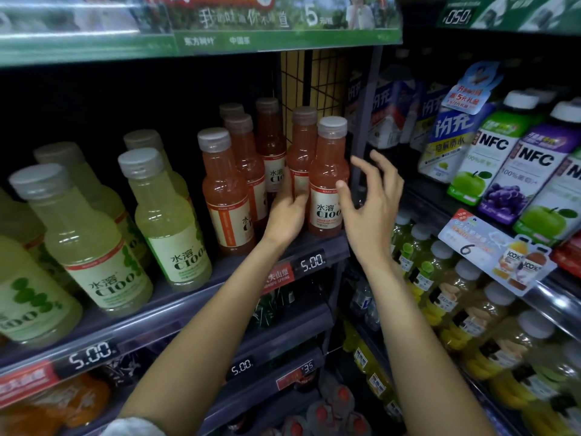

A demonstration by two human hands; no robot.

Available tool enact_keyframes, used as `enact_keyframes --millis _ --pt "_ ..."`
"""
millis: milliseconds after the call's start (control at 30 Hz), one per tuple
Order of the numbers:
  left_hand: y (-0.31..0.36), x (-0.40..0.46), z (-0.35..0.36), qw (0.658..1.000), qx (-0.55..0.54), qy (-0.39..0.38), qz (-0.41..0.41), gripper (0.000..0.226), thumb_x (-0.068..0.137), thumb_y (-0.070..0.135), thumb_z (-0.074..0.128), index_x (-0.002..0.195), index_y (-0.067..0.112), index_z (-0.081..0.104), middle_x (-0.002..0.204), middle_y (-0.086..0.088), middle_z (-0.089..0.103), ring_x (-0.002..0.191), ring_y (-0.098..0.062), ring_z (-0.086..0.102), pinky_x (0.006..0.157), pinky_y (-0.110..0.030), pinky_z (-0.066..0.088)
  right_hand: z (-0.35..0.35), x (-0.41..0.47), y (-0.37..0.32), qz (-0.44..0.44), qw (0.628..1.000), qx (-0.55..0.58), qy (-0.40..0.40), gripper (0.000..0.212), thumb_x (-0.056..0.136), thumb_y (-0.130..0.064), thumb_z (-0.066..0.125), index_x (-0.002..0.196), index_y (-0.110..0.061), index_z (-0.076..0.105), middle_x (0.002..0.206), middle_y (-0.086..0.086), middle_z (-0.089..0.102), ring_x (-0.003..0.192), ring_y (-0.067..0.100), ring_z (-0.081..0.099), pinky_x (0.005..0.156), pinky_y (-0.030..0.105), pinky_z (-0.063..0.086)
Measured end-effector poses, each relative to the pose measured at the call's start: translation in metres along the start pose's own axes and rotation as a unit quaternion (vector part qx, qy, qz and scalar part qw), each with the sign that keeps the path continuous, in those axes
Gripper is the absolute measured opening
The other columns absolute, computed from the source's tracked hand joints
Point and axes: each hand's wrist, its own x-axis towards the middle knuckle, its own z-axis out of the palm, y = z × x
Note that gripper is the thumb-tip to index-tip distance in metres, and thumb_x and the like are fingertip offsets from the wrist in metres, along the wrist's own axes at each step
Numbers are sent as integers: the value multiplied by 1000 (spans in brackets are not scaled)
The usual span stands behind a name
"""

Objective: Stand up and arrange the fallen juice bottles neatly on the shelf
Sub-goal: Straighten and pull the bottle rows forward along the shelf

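While hands [330, 209] flank it, pink bottle [328, 184] reads "C100".

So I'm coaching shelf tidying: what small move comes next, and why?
Probably ease the left hand off the second pink bottle: all pink bottles look upright, and the right hand is open beside the front pink bottle.

NFC juice cartons [515, 171] sitting on right-hand shelving; price tag [312, 262] reading 5.00; green banner [201, 26] hanging overhead; wire grid [311, 80] standing behind.
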Motion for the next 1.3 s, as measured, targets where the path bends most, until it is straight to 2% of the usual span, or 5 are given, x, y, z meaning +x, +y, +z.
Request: enact_keyframes --millis 267,533,833,1067,1300 --pt "5 -67 -44 882 256 275 284 46 83 3 55 129 7 52 132 -8 51 122 -23 44 104 -27 31 22 -28 -35 -56 986 122 -97 30 90 -11 58 120 -9 56 114 1 62 104 12 57 90 24 47" --pt "-11 -58 -59 892 289 278 208 73 83 2 54 146 2 18 151 -30 17 141 -44 18 114 -53 24 82 -19 -58 99 895 275 -337 76 87 0 51 151 -12 12 157 4 19 144 11 16 119 32 15" --pt "-23 -56 -65 874 343 267 218 72 84 -12 49 147 -1 15 150 -35 14 142 -45 14 118 -40 17 99 -14 -60 121 848 331 -396 62 93 -1 38 150 -19 21 157 1 20 141 4 16 119 29 14" --pt "-22 -52 -62 839 373 302 255 70 85 -11 55 145 -1 21 149 -34 18 140 -44 17 118 -23 1 91 -1 -45 -129 962 53 -236 51 86 -7 51 137 -10 46 144 12 39 134 29 37 108 46 37" --pt "-21 -50 -63 814 437 297 240 93 63 -21 63 145 0 23 149 -31 21 140 -43 20 117 -25 6 102 56 -70 -193 925 -233 -229 47 95 -4 43 141 -1 34 147 24 28 130 41 32 104 43 35"
